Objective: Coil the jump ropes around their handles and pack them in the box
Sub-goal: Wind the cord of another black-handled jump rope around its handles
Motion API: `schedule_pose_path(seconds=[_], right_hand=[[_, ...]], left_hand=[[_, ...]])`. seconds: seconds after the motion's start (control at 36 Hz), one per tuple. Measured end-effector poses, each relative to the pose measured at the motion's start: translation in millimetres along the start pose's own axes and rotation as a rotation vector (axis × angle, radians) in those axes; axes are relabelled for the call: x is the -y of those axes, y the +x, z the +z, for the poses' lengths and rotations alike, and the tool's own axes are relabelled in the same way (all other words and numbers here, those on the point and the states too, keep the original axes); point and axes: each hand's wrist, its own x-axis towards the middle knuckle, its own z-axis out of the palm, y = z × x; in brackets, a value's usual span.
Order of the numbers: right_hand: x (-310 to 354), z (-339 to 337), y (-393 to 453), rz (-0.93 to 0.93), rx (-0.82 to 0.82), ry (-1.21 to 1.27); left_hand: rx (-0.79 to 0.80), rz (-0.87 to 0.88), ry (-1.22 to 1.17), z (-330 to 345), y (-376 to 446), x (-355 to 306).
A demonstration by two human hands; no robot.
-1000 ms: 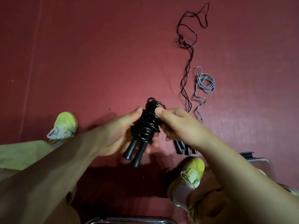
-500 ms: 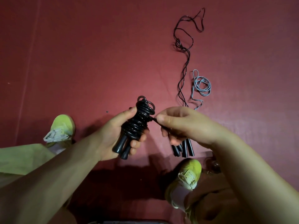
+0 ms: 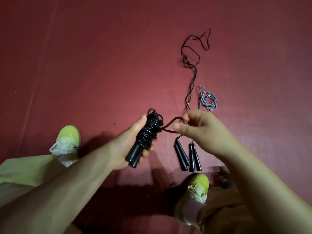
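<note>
Head view: left hand point(image 3: 130, 146) grips glossy coiled rope point(image 3: 149, 130); right hand point(image 3: 200, 130) pinches its loop.

The coiled black rope point(image 3: 150, 130) looks glossy, like smooth plastic; its handles point(image 3: 134, 155) are duller. The red floor point(image 3: 101, 65) is matt. The near yellow-green shoes point(image 3: 67, 142) look like cloth.
</note>
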Motion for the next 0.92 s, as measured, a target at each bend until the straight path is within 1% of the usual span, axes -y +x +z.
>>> schedule_pose_path(seconds=[0.08, 0.19, 0.25, 0.33, 0.39, 0.47, 0.61, 0.75, 0.92], right_hand=[[2, 8, 0, -0.034, 0.013, 0.034], [5, 15, -1, -0.075, 0.157, 0.251], [5, 18, -1, -0.102, 0.169, 0.327], [3, 22, 2, -0.075, 0.100, 0.439], [0, 23, 5, -0.059, 0.038, 0.476], [0, 23, 8, -0.033, -0.054, 0.500], [7, 19, 9, -0.021, -0.075, 0.606], [11, 17, 7, -0.006, -0.140, 0.590], [11, 18, 7, -0.016, -0.144, 0.616]], left_hand=[[-0.002, -0.004, 0.071, 3, -4, 0], [-0.011, 0.034, 0.123, 3, -6, 0], [-0.014, 0.061, 0.132, 1, -6, -1], [-0.033, 0.086, 0.126, 0, -9, -2], [-0.029, 0.078, 0.080, 0, -11, -4], [0.032, 0.054, 0.011, -2, -15, -6], [0.159, 0.025, -0.001, -2, -20, -6], [0.301, -0.046, -0.097, 1, -22, -6], [0.336, -0.036, -0.176, 4, -24, -7]])
